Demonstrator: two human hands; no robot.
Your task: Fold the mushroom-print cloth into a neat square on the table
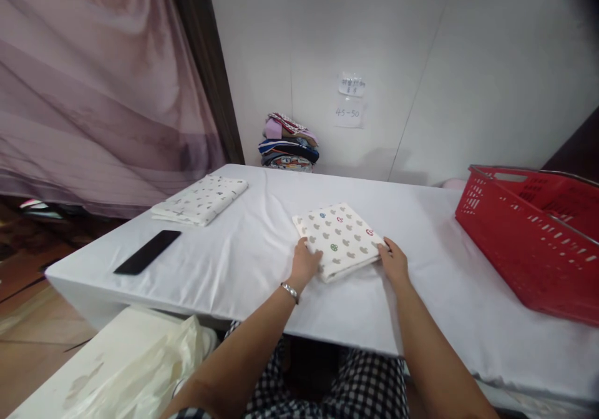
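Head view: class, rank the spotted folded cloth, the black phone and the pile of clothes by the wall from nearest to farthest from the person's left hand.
1. Spotted folded cloth: touching the left hand, just to its right.
2. Black phone: to the left, near the table edge.
3. Pile of clothes: at the back, against the wall.

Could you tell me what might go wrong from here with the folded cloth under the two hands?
The left hand and right hand press only the near corners of the folded patterned cloth, so sliding it could splay the layers and undo the fold. The white table cover is already wrinkled and might bunch up with it. The black phone lies close to the table's left edge, so a tug on the cover could possibly shift it off.
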